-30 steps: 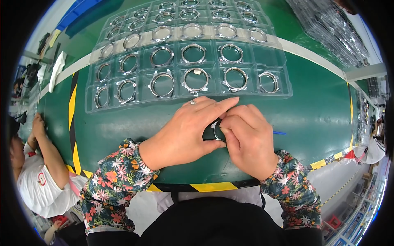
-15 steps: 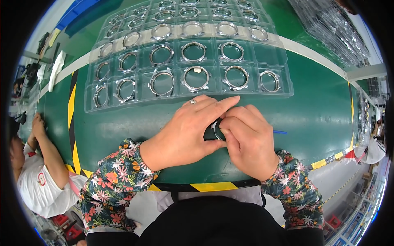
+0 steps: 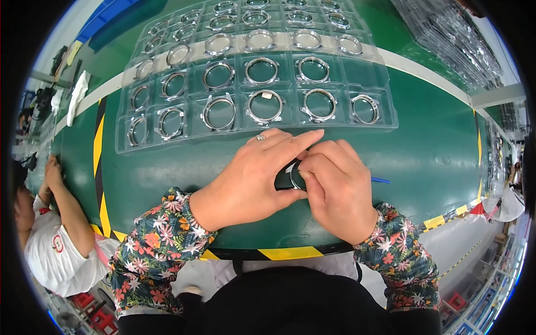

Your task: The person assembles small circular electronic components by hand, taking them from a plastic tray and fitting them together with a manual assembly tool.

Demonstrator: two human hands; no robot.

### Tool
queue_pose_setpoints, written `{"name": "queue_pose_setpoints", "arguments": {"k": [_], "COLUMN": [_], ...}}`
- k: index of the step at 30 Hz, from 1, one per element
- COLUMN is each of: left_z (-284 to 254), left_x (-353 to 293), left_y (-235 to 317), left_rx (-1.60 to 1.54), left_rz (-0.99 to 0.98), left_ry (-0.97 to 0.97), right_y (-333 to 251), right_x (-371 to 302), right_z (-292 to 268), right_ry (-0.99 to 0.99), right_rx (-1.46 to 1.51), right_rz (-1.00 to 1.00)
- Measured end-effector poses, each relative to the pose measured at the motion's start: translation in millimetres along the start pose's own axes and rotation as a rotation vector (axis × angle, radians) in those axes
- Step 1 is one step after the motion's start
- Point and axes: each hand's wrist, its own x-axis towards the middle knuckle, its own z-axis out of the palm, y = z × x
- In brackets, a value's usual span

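Note:
A silver watch case (image 3: 295, 177) sits between my hands above the green tabletop, mostly hidden by fingers; part of its round rim and a lug show. My left hand (image 3: 245, 176) grips it from the left, thumb below and fingers stretched across above. On its right side, the bent fingers and thumb of my right hand (image 3: 339, 187) pinch at the rim. Whether a small part is also in that pinch is hidden. Just beyond my hands, a clear plastic tray (image 3: 187, 138) holds several silver watch cases in rows of pockets; one near case carries a small pale tag (image 3: 267, 95).
A thin blue stick (image 3: 381, 180) lies on the green table (image 3: 424, 167) beside my right hand. Yellow-and-black tape (image 3: 291, 253) marks the table edge. At the left a co-worker (image 3: 61, 245) sits close by. Stacked clear trays (image 3: 446, 44) lie at the far right.
Both hands keep their hold on the watch case with only a very slight shift. The tray appears a few pixels further left.

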Motion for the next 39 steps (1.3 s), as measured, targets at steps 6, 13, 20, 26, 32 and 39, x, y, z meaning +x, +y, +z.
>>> {"name": "queue_pose_setpoints", "arguments": {"k": [6,13,20,26,32,39], "left_z": [0.1,0.2,-0.2,-0.3,-1.9,0.3], "left_x": [0.3,-0.8,-1.1,-1.2,0.5,-0.7], "left_y": [-0.8,-0.7,-0.2,-0.7,0.5,-1.1], "left_rx": [0.008,-0.028,-0.007,-0.022,-0.006,-0.015], "left_rz": [0.017,-0.056,-0.034,-0.033,-0.024,-0.024], "left_ry": [0.012,-0.02,-0.007,-0.005,-0.025,-0.017], "right_y": [-0.5,1.6,0.8,0.3,0.4,2.2], "right_x": [1.3,1.2,0.5,0.7,2.1,1.4], "right_z": [-0.8,-2.7,0.4,-0.7,-1.7,-2.9], "right_ry": [-0.008,-0.03,0.005,-0.01,-0.016,-0.037], "right_rx": [0.008,0.026,0.003,0.002,0.015,0.033], "right_rz": [-0.02,-0.041,-0.007,-0.006,-0.026,-0.043]}}
